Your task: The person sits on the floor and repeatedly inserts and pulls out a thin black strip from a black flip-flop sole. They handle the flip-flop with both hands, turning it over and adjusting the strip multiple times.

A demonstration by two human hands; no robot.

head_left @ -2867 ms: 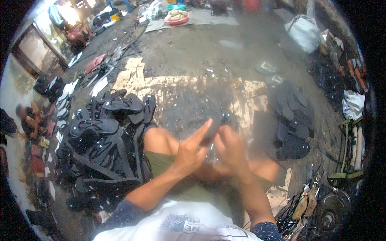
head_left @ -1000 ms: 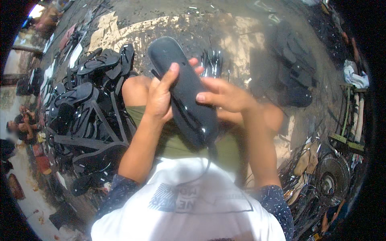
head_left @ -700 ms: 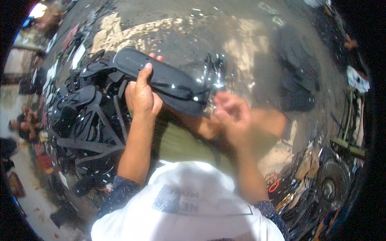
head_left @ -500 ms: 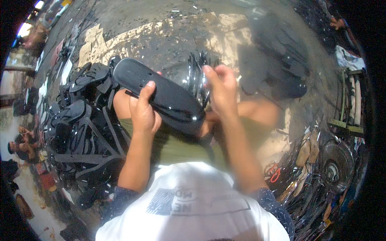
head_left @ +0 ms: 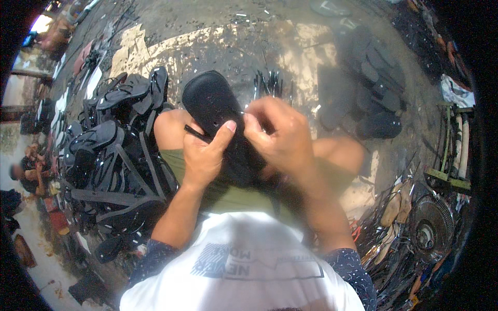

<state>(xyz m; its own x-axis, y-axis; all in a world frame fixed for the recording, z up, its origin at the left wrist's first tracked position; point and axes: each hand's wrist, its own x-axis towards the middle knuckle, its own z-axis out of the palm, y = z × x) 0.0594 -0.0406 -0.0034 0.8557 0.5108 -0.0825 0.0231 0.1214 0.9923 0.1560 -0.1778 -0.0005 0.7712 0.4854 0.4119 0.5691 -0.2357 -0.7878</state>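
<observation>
Swinging rightward, the black sandal (head_left: 205,96) is filling my left hand (head_left: 205,155) above the lap (head_left: 244,199); my right hand (head_left: 280,129) is pinching something unclear at its right edge, seemingly handwork needing a steady hold next. Dark strips (head_left: 268,85) are lying beyond.

White glare burns out a patch (head_left: 41,23) at the upper left. My white shirt (head_left: 244,262) catches strong light, greyed by shadow down its middle. The black sole (head_left: 208,96) I hold darkens toward me. Haze softens the footwear pile (head_left: 381,78) at right; edges curve into black.
</observation>
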